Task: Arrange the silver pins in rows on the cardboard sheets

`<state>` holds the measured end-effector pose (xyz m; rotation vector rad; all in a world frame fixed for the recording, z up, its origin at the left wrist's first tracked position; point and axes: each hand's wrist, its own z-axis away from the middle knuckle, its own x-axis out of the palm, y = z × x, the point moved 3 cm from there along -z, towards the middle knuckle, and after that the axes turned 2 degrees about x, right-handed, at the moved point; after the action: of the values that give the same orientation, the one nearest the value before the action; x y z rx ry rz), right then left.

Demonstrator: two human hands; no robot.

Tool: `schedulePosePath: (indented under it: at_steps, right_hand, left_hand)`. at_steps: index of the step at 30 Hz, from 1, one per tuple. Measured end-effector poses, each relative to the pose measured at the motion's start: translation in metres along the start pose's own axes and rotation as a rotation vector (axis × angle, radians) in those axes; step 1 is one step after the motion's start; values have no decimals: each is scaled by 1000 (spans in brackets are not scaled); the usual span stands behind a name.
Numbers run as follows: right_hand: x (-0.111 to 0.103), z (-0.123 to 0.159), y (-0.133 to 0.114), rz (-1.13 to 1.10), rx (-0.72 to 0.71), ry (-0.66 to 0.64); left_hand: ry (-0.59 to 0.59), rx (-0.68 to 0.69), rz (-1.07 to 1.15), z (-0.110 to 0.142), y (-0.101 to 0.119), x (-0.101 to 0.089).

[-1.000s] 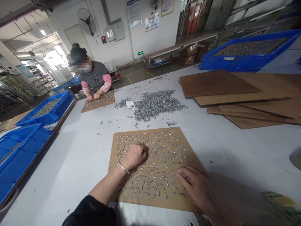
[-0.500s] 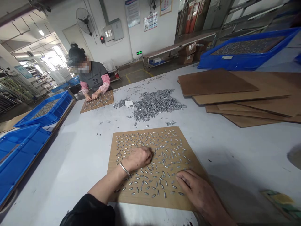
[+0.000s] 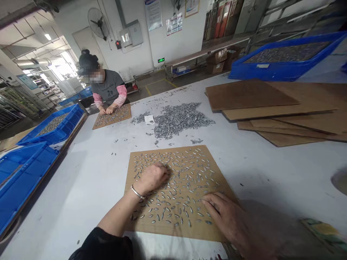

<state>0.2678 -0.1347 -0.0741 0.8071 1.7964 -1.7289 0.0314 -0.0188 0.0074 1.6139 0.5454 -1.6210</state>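
A brown cardboard sheet point(image 3: 173, 231) lies on the table in front of me, with many small, silvery spindle-shaped metal pieces point(image 3: 187, 213) spread over it. Over its left middle, my left hand point(image 3: 155, 177), with a bangle at the wrist, has its fingers curled together; the fingertips are turned away, so anything in them is hidden. By the sheet's right edge, my right hand point(image 3: 226, 213) holds thumb and forefinger pinched close to the board, among the pieces. Whether a piece is between them I cannot make out. A large heap of the same metal pieces point(image 3: 181, 121) lies beyond the sheet.
Stacked cardboard sheets point(image 3: 255, 95) lie at the right, below a blue tray point(image 3: 265, 72) filled with pieces. Blue crates point(image 3: 65, 126) line the left side. Across the white table point(image 3: 89, 180), a co-worker point(image 3: 108, 86) bends over another cardboard sheet point(image 3: 120, 117). White paper point(image 3: 149, 120) touches the heap.
My left hand moved right and slightly nearer over the sheet, then back to the left and away from me. My right hand stayed close to the sheet's right edge, moving little.
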Motion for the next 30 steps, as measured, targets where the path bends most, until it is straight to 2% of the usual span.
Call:
schedulePosePath:
  at_steps: [3, 6, 9, 13, 15, 19, 25, 28, 30]
  right_hand:
    - [-2, -11, -14, 30, -108, -12]
    - [4, -27, -37, 97, -245, -95]
    - [16, -46, -61, 219, -311, -189]
    - [35, -66, -83, 394, -251, -321]
    - [42, -71, -91, 432, -228, -347]
    - [52, -78, -100, 484, -176, -365]
    - [62, -82, -103, 473, -89, -347]
    - [57, -85, -98, 447, -71, -320]
    - [46, -88, -91, 370, -50, -264]
  left_hand:
    - [97, -149, -18, 23, -21, -22]
    - [161, -229, 16, 53, -36, -30]
    - [163, -284, 60, 83, -43, -22]
    - [138, -342, 138, 115, -46, -2]
    - [131, -356, 169, 126, -47, 7]
    - [131, -352, 218, 135, -43, 18]
    - [116, -326, 276, 133, -32, 21]
    - [108, -327, 291, 135, -29, 19]
    - [117, -334, 306, 138, -29, 19]
